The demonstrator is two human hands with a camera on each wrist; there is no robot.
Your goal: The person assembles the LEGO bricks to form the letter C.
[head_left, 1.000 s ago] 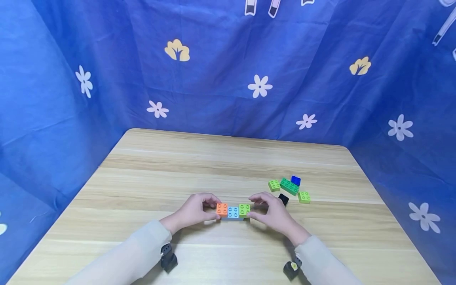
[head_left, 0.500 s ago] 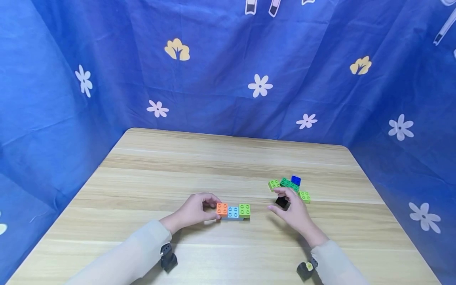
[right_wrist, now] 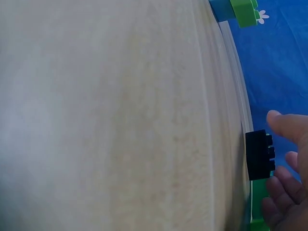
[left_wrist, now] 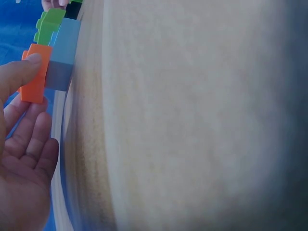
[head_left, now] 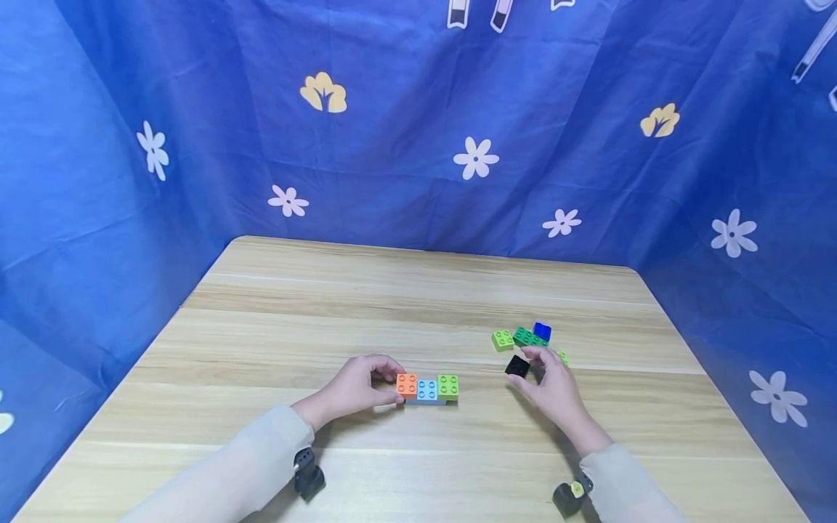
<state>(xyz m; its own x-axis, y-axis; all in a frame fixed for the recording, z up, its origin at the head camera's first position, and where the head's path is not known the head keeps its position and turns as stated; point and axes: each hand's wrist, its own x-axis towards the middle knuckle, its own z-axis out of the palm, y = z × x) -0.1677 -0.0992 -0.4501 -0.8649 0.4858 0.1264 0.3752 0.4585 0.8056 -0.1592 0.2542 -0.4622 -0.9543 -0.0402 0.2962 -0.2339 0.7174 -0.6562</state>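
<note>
One orange block point(head_left: 407, 386) and one light green block point(head_left: 447, 386) sit on one blue block point(head_left: 427, 390) on the table point(head_left: 327, 283). The left grip point(head_left: 356, 381) pinches the orange block. The right grip point(head_left: 556, 388) is loose, spread half wide around one black block point(head_left: 516, 366). Behind lie two more light green blocks point(head_left: 503, 341), one dark green block point(head_left: 525, 336), one dark blue block point(head_left: 542, 331).

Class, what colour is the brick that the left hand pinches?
The brick is orange, seen best in the left wrist view.
</note>
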